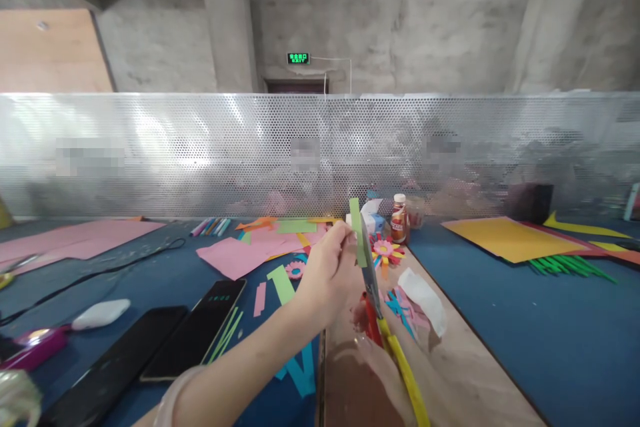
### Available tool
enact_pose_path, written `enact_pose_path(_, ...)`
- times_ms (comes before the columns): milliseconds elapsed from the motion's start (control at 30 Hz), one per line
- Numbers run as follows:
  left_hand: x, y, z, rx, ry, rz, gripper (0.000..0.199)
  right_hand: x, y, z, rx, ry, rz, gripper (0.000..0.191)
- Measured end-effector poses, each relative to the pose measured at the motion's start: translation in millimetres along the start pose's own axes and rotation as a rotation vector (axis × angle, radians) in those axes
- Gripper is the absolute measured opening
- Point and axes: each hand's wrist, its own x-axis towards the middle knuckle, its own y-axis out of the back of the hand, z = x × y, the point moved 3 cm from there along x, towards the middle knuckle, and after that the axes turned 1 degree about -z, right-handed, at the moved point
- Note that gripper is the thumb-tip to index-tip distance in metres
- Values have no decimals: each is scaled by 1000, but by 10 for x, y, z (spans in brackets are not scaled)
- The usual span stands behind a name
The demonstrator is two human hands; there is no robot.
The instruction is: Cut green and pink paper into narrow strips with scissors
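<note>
My left hand [327, 270] pinches a narrow light green paper strip [357, 230], which stands upright above its fingertips. Close on the right of the strip are the long grey blades of a pair of scissors [373, 283], pointing up. My right hand [377, 353] grips the scissors by their red and yellow handles, its fingers partly blurred and hidden. Behind the hands lies a pink and yellow paper flower [384, 250]. Blue and pink paper scraps [403, 310] rest to the right of the scissors, beside a crumpled white tissue [425, 297].
Two dark phones [200, 330], a white case [101, 313] and a black cable [100, 280] lie at left. Pink paper [235, 257] and markers [210, 227] lie farther back. A small bottle [399, 219] stands near the perforated metal partition [225, 153]. Orange paper [515, 239] is at right.
</note>
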Motion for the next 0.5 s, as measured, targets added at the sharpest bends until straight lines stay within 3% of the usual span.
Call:
enact_pose_path(300, -1, -31, 39, -5, -4, 2, 24, -557, -116, -127, -74, 141, 44, 23)
enact_pose_path(500, -19, -42, 39, -24, 6, -11, 25, -576, -159, -82, -107, 178, 103, 26)
